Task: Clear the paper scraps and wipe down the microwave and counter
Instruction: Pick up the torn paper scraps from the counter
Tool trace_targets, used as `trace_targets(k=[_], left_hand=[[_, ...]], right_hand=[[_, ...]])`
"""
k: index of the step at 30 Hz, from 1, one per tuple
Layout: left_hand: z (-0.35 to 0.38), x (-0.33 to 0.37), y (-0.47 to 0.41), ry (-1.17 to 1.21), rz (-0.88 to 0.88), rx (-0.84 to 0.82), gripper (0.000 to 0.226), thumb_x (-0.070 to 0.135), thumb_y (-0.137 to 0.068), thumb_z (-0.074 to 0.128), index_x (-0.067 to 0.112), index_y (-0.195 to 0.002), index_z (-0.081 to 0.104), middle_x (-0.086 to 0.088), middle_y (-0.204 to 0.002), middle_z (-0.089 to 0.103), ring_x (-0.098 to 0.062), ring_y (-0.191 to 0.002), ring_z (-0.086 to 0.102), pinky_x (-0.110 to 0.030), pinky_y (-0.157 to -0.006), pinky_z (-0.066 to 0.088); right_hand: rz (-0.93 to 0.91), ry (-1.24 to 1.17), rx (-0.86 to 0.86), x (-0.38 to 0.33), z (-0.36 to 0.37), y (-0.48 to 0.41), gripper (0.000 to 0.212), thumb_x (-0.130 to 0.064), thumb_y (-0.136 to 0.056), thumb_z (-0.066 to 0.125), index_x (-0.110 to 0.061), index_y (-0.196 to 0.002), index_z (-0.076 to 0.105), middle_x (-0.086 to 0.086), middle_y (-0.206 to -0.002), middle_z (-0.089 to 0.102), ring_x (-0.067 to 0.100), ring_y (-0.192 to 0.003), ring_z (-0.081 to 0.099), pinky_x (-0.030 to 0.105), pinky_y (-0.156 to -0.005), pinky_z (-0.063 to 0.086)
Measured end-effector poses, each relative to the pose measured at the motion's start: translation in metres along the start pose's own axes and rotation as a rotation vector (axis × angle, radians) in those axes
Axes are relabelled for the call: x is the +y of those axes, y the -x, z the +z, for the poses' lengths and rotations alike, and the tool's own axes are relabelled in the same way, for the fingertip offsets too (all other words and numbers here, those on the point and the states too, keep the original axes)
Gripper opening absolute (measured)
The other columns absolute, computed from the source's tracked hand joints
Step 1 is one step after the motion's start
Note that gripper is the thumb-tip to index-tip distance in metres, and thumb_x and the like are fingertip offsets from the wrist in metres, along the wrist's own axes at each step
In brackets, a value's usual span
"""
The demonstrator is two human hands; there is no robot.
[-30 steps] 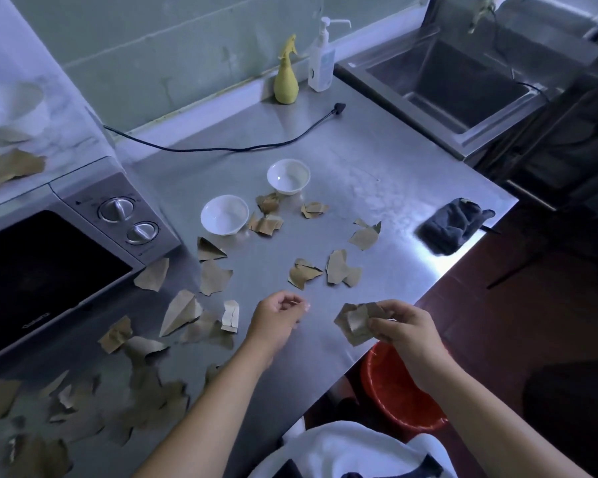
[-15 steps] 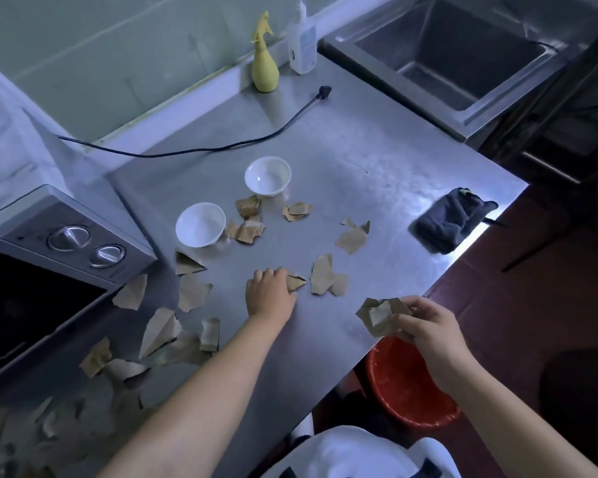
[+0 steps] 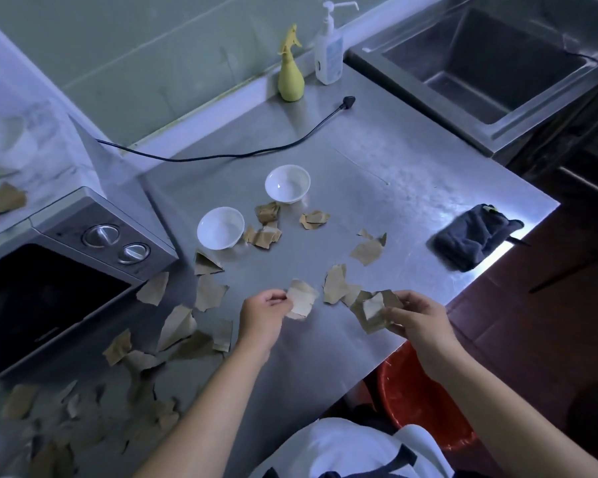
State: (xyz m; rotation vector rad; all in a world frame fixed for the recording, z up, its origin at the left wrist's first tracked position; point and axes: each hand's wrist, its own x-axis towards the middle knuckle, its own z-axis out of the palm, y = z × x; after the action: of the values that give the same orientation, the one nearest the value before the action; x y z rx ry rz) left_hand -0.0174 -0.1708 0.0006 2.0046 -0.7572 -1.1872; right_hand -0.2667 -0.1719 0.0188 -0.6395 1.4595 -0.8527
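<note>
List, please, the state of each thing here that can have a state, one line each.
left hand, pinches one paper scrap
right hand, holds a bunch of scraps
loose scraps, scattered on the counter
nearer white bowl, upright, empty
farther white bowl, upright, empty
microwave door, closed
plug, unplugged, lying on counter
dark cloth, crumpled at counter edge

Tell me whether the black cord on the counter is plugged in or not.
Unplugged: its plug lies loose on the counter near the yellow spray bottle, in no socket.
</note>
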Motion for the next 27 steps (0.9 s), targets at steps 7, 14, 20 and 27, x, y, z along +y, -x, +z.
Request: trace_targets(k=[7,14,20,27], left_hand=[[-0.023,0.009,0.046,0.292,-0.025,-0.243,0.014,0.007,-0.080,0.080,0.015,-0.091,0.073,-0.006,-0.086,0.076,-0.015,-0.078,0.066,-0.026,-0.076,0.052],[-0.047,0.007,0.068,0.411,0.009,-0.192,0.015,0.004,-0.076,0.082,0.019,-0.078,0.078,-0.002,-0.080,0.073,-0.009,-0.070,0.062,-0.016,-0.067,0.051],[-0.061,-0.001,0.077,0.450,-0.001,-0.093,0.016,0.004,-0.078,0.080,0.018,-0.077,0.073,-0.003,-0.077,0.066,-0.016,-0.074,0.054,-0.022,-0.072,0.045],[-0.074,-0.008,0.084,0.472,-0.028,-0.110,0.034,0.000,-0.080,0.077,0.013,-0.107,0.060,-0.007,-0.093,0.075,-0.018,-0.085,0.068,-0.025,-0.074,0.052]], right_hand=[[-0.016,0.070,-0.135,-0.004,0.046,-0.001,0.017,0.014,-0.079,0.067,-0.003,-0.082,0.069,0.017,-0.078,0.072,0.035,-0.079,0.066,0.044,-0.083,0.052],[-0.095,0.088,-0.372,-0.015,0.081,0.013,0.014,0.018,-0.080,0.064,0.006,-0.086,0.068,0.017,-0.079,0.066,0.033,-0.080,0.064,0.050,-0.088,0.055],[-0.148,0.094,-0.491,-0.013,0.102,0.027,0.024,0.022,-0.080,0.059,0.000,-0.080,0.069,0.009,-0.080,0.075,0.023,-0.074,0.072,0.035,-0.073,0.062],[-0.147,0.095,-0.613,-0.004,0.111,0.030,0.022,0.020,-0.081,0.061,0.001,-0.081,0.072,0.025,-0.092,0.072,0.040,-0.078,0.071,0.043,-0.075,0.061]])
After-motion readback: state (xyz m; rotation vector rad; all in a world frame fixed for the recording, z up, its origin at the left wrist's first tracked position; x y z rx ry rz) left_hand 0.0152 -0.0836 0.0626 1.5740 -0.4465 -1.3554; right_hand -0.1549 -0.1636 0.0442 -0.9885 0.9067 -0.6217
